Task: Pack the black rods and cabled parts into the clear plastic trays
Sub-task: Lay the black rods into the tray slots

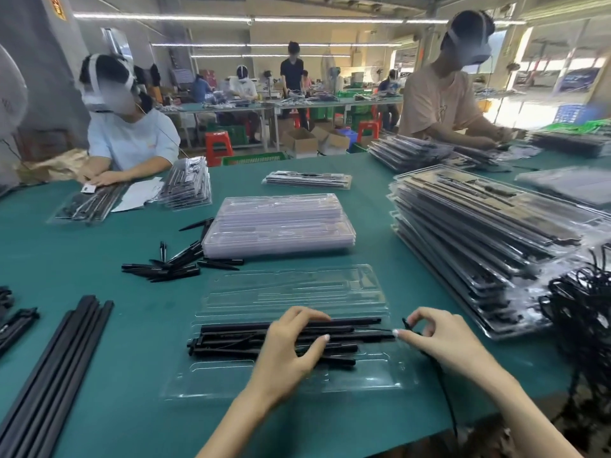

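judged well underway overall, midway on this piece. sat open on the green table [99,259] right in front: one clear tray [291,381], several black rods [231,338] already lying in its near half, not all visibly seated in their grooves. left hand [291,345] spread flat, fingers straight, pressing the rods down. right hand [439,338] just off the tray's right end, thumb and fingers pinching a thin black cable [443,391] that trailed back off the near table edge. filled trays [479,233] stacked high to the right; empty trays [281,223] stacked behind; loose short rods [178,264], long rods [56,368] and a cable tangle [585,309] waiting, so plenty left. open cloth left of the tray; tighter on the right, stack and tangle near.
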`<action>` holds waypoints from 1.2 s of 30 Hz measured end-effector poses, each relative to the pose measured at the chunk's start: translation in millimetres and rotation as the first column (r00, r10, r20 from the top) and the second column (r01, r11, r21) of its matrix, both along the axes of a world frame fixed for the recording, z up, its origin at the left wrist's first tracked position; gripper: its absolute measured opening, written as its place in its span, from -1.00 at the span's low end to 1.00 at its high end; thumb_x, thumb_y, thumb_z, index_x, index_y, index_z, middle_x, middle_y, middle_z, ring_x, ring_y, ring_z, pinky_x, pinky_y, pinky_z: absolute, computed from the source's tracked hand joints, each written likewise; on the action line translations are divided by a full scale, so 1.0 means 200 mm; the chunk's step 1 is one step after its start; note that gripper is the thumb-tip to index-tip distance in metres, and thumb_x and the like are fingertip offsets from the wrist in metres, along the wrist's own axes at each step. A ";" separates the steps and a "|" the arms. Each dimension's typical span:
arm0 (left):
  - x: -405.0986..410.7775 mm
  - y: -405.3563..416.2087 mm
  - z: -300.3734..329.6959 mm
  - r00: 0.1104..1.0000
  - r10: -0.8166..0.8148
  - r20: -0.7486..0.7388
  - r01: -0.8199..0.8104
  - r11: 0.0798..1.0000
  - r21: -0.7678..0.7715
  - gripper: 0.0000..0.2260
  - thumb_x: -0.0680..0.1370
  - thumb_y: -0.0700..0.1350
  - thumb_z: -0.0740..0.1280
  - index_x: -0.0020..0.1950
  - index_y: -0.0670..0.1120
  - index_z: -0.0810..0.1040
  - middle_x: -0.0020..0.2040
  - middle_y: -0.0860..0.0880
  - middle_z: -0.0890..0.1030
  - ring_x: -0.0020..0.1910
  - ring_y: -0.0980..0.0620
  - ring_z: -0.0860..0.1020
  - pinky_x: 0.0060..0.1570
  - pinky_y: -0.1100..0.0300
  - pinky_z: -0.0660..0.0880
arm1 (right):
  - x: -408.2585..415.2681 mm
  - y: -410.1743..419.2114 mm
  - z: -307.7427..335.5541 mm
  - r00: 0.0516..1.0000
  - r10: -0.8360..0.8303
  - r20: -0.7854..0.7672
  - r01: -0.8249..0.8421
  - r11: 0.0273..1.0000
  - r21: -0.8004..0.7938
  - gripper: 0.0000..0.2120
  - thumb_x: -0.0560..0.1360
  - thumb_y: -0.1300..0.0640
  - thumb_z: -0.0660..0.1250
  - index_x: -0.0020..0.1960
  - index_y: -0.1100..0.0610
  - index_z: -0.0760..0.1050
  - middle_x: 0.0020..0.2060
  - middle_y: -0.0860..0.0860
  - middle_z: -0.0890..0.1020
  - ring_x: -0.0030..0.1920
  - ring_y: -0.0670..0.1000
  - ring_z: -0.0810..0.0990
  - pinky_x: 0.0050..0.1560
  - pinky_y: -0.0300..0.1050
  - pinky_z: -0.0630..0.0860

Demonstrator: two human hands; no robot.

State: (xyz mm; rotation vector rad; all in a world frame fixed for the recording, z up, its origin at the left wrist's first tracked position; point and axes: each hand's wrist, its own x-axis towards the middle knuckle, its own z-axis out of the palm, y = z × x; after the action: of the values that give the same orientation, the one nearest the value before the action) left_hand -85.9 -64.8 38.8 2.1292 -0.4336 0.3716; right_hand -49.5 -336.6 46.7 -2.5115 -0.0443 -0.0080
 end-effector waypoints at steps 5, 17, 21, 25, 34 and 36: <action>-0.16 -0.37 0.11 0.798 -0.346 -0.493 0.074 0.868 -0.490 -0.94 0.57 -0.20 0.31 -0.02 -0.06 0.45 -0.10 -0.11 0.63 -0.19 0.09 0.57 -0.11 0.29 0.46 | 0.05 0.15 0.13 0.974 0.106 -0.199 0.045 0.775 0.630 -0.86 0.50 0.24 0.32 0.01 0.06 0.53 -0.57 -0.05 0.41 -0.58 -0.09 0.28 -0.55 -0.30 0.11; -0.36 0.01 0.26 0.619 -0.414 -0.667 0.323 0.909 -0.265 -0.87 0.53 -0.27 0.36 -0.08 -0.08 0.44 -0.21 -0.02 0.62 -0.17 0.13 0.59 -0.06 0.32 0.48 | 0.16 0.20 0.07 0.993 -0.012 -0.120 0.085 0.778 0.623 -0.77 0.41 0.40 0.27 -0.03 0.12 0.52 -0.57 -0.01 0.38 -0.61 -0.08 0.23 -0.58 -0.33 0.13; -0.40 0.21 0.32 0.674 -0.351 -0.650 0.377 0.920 -0.106 -0.81 0.47 -0.19 0.37 0.01 0.03 0.45 -0.10 -0.03 0.62 -0.11 0.10 0.56 -0.06 0.36 0.45 | 0.21 0.21 0.04 0.995 -0.070 -0.068 0.098 0.743 0.662 -0.76 0.42 0.40 0.27 -0.03 0.12 0.51 -0.55 0.01 0.34 -0.57 -0.07 0.18 -0.56 -0.33 0.12; -0.47 0.31 0.35 0.538 -0.350 -0.766 0.359 0.918 -0.167 -0.60 0.46 -0.17 0.37 0.20 0.15 0.38 -0.21 0.07 0.52 -0.31 0.07 0.39 -0.27 0.33 0.35 | 0.26 0.17 0.00 0.994 -0.080 -0.076 0.110 0.754 0.648 -0.78 0.43 0.38 0.29 -0.03 0.11 0.50 -0.57 -0.01 0.36 -0.59 -0.08 0.20 -0.57 -0.33 0.15; -0.51 0.97 0.71 0.889 0.158 -0.430 -0.021 0.952 0.306 -0.66 0.36 0.30 0.40 0.00 0.13 0.62 -0.50 -0.08 0.51 -0.61 -0.02 0.45 -0.55 0.30 0.40 | 0.26 0.14 -0.13 0.992 -0.062 -0.106 0.111 0.819 0.562 -0.83 0.45 0.36 0.33 -0.04 0.13 0.53 -0.58 -0.03 0.36 -0.59 -0.09 0.22 -0.59 -0.33 0.16; -0.50 1.14 0.73 0.904 0.286 -0.318 -0.164 0.919 0.359 -0.47 0.27 0.43 0.38 -0.02 0.03 0.65 -0.51 -0.13 0.51 -0.61 -0.04 0.49 -0.52 0.32 0.40 | 0.26 0.14 -0.12 0.996 -0.024 -0.088 0.067 0.846 0.528 -0.83 0.45 0.36 0.33 -0.08 0.12 0.56 -0.59 -0.04 0.36 -0.59 -0.08 0.23 -0.58 -0.33 0.18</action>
State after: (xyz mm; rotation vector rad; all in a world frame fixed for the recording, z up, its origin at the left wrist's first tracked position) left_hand -186.6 163.9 184.9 2.5158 -0.0231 0.0232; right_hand 1.9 -309.2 22.1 -1.9506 0.0453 0.0525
